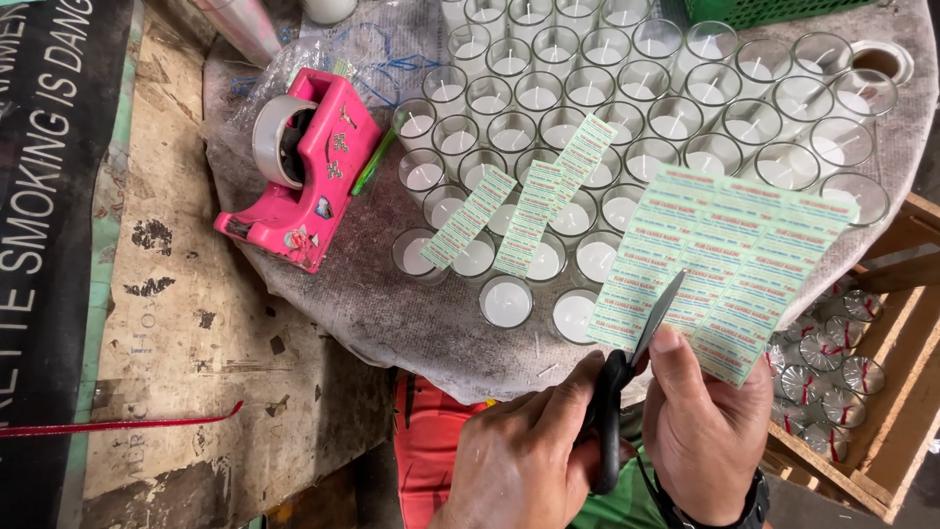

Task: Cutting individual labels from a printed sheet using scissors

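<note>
Counter (392, 313): round, under a grey worn cloth, filling the upper middle of the head view.
Candle glasses (627, 93): dozens of small clear glasses of white wax, packed in rows over the counter's far and right parts.
Label sheet (729, 260): pale green, printed in rows, held up slanted over the counter's near right edge, its lower edge at the right hand.
Tape dispenser (308, 181): pink, with a roll of clear tape, sitting left of the glasses.
Label strips (539, 206): three cut strips lying across the tops of the front glasses.
Left hand (519, 460): low and centre, knuckles up, fingers curled through the scissor handles.
Right hand (705, 426): just beside it, wrist strapped in black, thumb and fingers pinching the sheet's bottom edge.
Scissors (627, 377): black, blades nearly together, tip biting into the sheet's lower left edge.
</note>
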